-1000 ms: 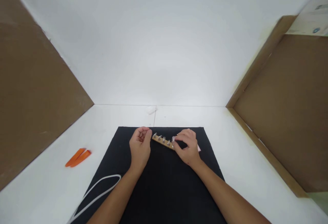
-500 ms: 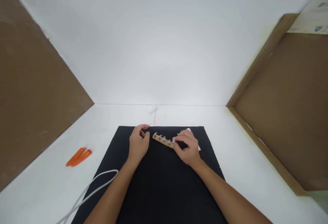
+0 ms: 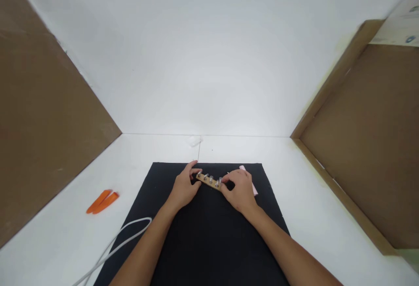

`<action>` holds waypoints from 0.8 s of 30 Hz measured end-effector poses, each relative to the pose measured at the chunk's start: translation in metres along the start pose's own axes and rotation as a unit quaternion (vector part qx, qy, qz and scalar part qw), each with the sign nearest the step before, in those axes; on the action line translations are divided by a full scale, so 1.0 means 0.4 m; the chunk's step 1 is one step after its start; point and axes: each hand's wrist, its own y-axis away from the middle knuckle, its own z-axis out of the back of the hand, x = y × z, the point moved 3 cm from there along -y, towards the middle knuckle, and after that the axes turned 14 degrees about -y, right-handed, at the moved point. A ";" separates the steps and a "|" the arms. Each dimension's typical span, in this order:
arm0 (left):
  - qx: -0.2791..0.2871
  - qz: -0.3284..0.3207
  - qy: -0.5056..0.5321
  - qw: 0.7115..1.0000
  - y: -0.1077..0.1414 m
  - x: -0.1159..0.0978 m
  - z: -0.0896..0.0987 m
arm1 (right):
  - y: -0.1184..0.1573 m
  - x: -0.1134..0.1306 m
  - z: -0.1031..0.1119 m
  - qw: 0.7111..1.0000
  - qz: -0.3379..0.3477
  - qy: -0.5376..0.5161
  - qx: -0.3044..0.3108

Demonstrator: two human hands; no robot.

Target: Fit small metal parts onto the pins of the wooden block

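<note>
Pegged strip (image 3: 208,182) lies between left fingers (image 3: 192,164) (spread) and right fingers (image 3: 230,176), their grip unclear.

No lettering, number or sign can be read. At two o'clock, on the pale flat panel (image 3: 396,30), the small blue oval mark (image 3: 410,39) and greyish smudge (image 3: 414,9) are too blurred to decipher.

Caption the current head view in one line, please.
Both hands, left and right, at opposite ends of a small wooden strip on a black mat.
</note>
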 end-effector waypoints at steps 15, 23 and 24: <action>0.004 -0.012 -0.045 0.999 -0.007 0.016 -0.005 | 0.003 0.006 0.000 0.999 -0.006 0.028 0.031; 0.001 -0.015 -0.059 0.998 -0.006 0.017 -0.004 | 0.000 0.002 0.005 0.999 -0.005 0.037 0.039; 0.001 -0.016 -0.060 0.998 -0.006 0.017 -0.004 | -0.001 0.003 0.006 0.998 -0.005 0.037 0.040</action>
